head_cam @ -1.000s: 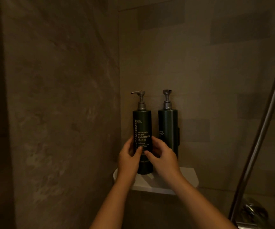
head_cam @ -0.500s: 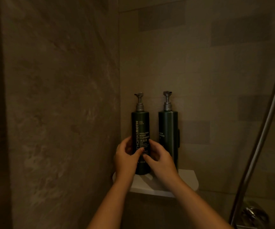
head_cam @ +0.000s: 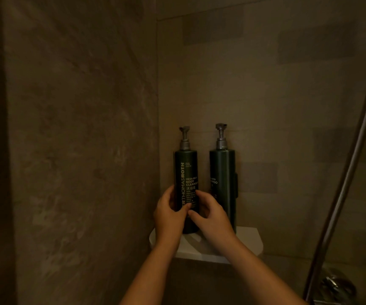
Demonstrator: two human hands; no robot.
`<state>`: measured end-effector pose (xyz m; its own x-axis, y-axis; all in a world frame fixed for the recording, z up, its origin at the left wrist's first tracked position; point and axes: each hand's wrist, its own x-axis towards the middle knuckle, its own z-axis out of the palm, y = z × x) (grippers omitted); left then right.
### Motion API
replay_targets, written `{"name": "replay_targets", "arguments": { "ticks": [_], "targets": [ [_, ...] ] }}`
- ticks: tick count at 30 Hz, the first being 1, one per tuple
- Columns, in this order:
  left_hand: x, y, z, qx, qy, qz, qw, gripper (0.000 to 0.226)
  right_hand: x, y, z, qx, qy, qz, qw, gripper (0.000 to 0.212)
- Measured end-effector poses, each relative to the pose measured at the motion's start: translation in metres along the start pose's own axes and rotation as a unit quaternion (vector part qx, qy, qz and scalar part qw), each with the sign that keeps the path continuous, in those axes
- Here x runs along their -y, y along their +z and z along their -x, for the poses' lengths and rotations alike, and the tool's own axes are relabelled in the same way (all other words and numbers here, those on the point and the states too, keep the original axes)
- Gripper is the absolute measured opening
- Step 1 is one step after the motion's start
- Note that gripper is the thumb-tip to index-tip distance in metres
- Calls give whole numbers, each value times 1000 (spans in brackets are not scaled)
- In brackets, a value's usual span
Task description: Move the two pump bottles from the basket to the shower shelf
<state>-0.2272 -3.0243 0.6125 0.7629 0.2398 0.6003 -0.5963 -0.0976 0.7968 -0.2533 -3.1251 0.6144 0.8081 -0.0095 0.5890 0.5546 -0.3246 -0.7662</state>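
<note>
Two dark green pump bottles stand upright on a white corner shower shelf (head_cam: pixel 249 239). The body cleanser bottle (head_cam: pixel 185 172), on the left, has pale lettering and a grey pump turned toward the wall. My left hand (head_cam: pixel 169 216) and my right hand (head_cam: pixel 213 214) both wrap its lower half, fingers meeting across the front. The shampoo bottle (head_cam: pixel 221 172) stands free just to its right, against the back wall. No basket is in view.
Tiled walls meet in the corner behind the shelf. A slanted metal shower rail (head_cam: pixel 349 164) runs down the right side to a chrome tap fitting (head_cam: pixel 336 287) at the lower right.
The body cleanser bottle has been turned, so its pump spout no longer points left and its label faces more to the right. Both hands stay on it.
</note>
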Motion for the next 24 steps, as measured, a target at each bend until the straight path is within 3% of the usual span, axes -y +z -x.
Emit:
{"name": "replay_targets", "arguments": {
  "ticks": [8,16,24],
  "targets": [
    [0,-4,8,3,6,-27,1000,58,0,-4,7,22,2,-4,1000,54],
    [-1,-15,36,-2,51,-97,994,58,4,-29,33,27,-54,20,998,51],
    [-13,-27,90,21,148,-259,954,40,10,-50,71,-41,-88,206,974,43]
  ]
}}
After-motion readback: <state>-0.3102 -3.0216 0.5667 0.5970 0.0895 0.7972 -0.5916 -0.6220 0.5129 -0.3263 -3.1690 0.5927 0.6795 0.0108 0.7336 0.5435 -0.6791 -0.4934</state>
